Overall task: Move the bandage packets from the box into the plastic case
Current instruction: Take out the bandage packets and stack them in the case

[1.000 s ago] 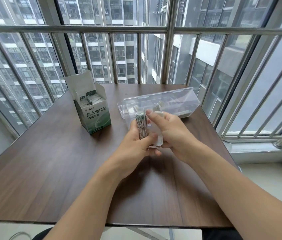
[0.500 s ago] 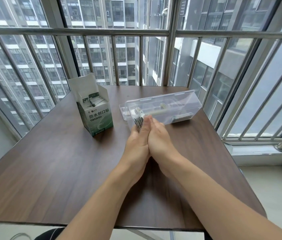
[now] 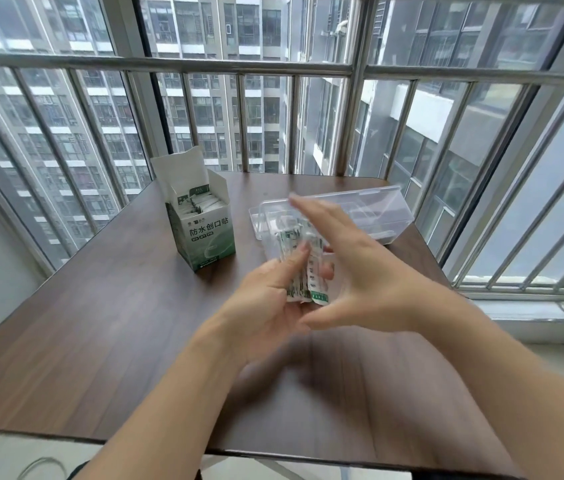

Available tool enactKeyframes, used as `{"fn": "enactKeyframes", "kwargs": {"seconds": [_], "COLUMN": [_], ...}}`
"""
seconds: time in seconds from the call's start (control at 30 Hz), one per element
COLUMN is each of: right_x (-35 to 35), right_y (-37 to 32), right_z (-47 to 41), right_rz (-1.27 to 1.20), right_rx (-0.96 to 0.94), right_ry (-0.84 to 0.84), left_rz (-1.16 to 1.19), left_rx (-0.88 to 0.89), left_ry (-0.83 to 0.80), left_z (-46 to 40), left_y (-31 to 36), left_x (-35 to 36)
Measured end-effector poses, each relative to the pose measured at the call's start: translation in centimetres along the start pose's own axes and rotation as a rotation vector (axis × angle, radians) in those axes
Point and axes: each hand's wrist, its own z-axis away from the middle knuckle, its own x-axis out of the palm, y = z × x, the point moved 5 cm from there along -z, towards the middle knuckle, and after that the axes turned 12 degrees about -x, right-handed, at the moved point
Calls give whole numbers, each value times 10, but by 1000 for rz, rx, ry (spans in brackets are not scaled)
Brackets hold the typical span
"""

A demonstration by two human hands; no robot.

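Fingers [image 3: 294,261] of the left hand [image 3: 266,306] are curled round a small stack of packets [image 3: 303,271], thumb on the near side, holding it upright above the bench [image 3: 100,323] just short of the case [image 3: 377,216]. At 3 o'clock of the stack the right hand [image 3: 353,271] is flat and spread, fingers straight, its palm facing the packets; whether it touches them I cannot tell, since it is blurred. The case lies open at 1 o'clock of the hands, with something pale already in it, though the clear plastic makes it hard to read. At 11 o'clock the box [image 3: 204,230] stands with its flap up and more packets showing at the top, so the job looks well short of done. The main risk, as I judge it, is the stack fanning out: the bottom ends already look uneven, and a loose one-handed grip on slippery wrappers could let some slide onto the bench or off its edge. A stack set down crooked may jam on the case wall or tip over inside. The case is light and could skid toward the window if pushed, and a careless reach back could knock the tall box over.
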Motion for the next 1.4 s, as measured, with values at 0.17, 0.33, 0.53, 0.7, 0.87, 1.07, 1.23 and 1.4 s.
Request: {"fn": "enactKeyframes", "kwargs": {"seconds": [0.17,0.33,0.53,0.7,0.87,1.07,1.23,1.4], "right_x": [1,-5,-14,-9,-5,2,8,9], "right_y": [11,17,16,10,13,14,21,25], "right_z": [-4,1,-3,-9,-10,-12,-12,-20], "right_rz": [-41,-82,22,111,122,149,146,138], "right_rx": [-21,-34,-54,-78,-48,-37,17,56], "right_ry": [23,77,67,-3,23,-62,-125,-157], "left_rz": [-8,40,-59,-83,-26,-44,-43,-39], "left_rx": [-52,7,74,49,33,79,81,75], "left_ry": [-84,-40,63,78,55,144,195,226], "left_z": [2,0,1,1,4,2,-1,-2], "left_y": [0,4,13,13,14,10,6,7], "left_x": [8,11,11,10,8,1,-2,-6]}}
